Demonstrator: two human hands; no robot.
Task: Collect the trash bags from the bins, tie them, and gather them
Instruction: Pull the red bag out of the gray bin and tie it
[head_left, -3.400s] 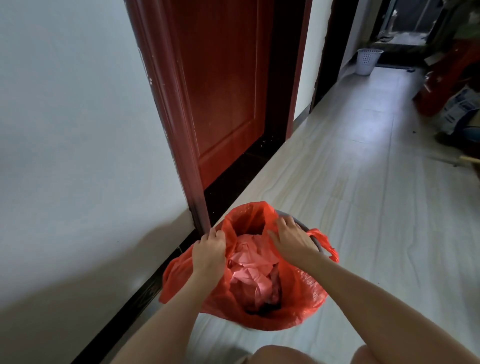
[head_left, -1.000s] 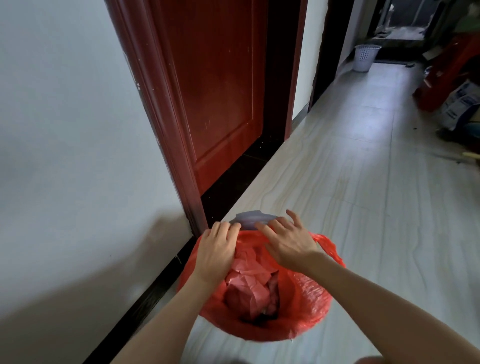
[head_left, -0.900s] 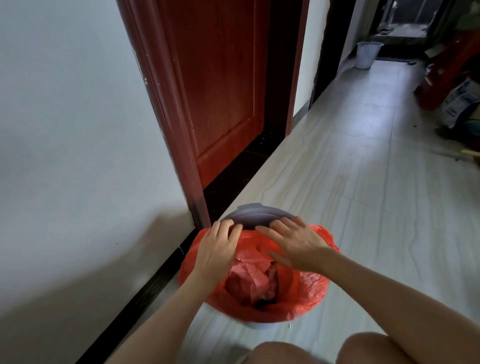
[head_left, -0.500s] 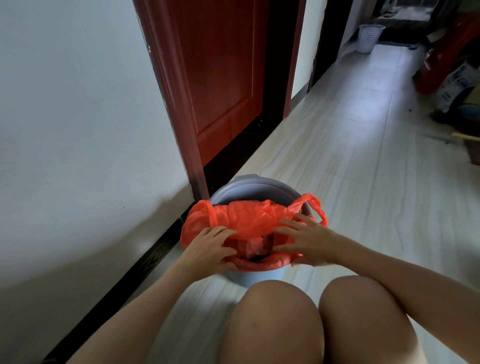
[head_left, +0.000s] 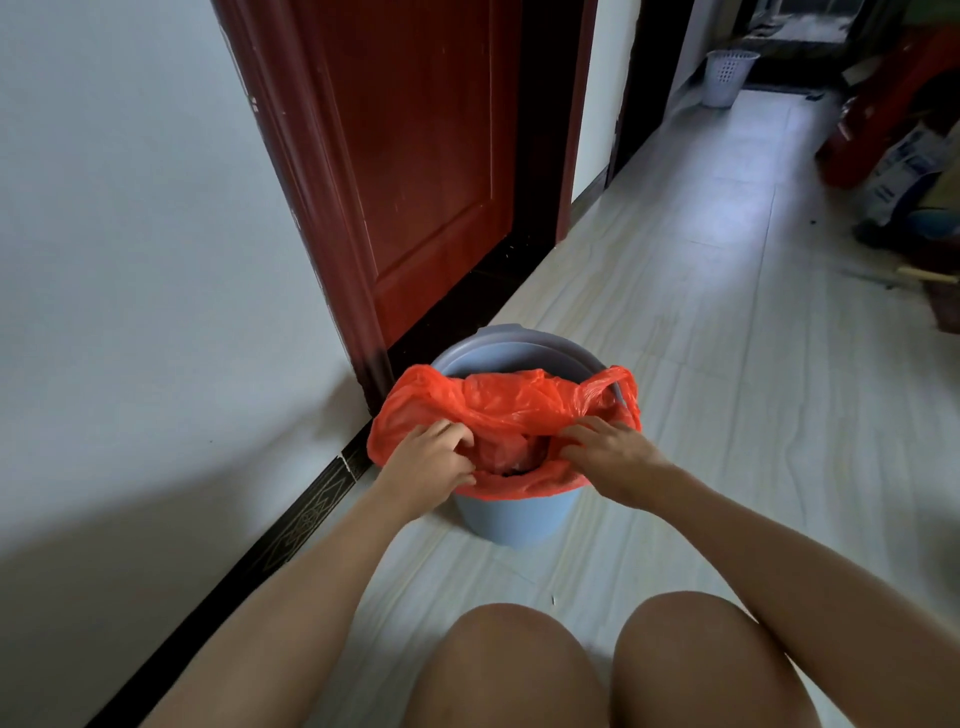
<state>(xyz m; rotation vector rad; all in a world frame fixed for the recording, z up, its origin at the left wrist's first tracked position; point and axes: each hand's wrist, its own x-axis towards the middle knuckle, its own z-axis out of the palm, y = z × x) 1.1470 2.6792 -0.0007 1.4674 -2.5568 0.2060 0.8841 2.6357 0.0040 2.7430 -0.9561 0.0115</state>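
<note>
- Right now, the red trash bag (head_left: 511, 410) sits in the blue bin (head_left: 511, 514) on the floor (head_left: 701, 364), just beside the red door frame (head_left: 311, 182).
- The far edge of the bag is pulled off the rim. The near edge hangs over the front of the bin.
- The left hand (head_left: 426, 467) has its fingers curled into the bag's edge and grips the thin plastic.
- The right hand (head_left: 608, 457) rests on the other side of the opening. Its fingers look bent into the plastic, so I think it grips too.
- One loop handle (head_left: 618, 387) sticks up on the right side. The left handle is hard to pick out.
- The bag looks soft, thin and crinkly. It may be slippery and could tear if pulled hard.
- Crumpled stuff is inside, so I guess it is light.
- Good places to hold are the two handles, one in each hand, ready for tying.
- A white basket (head_left: 727, 78) stands far down the hall.
</note>
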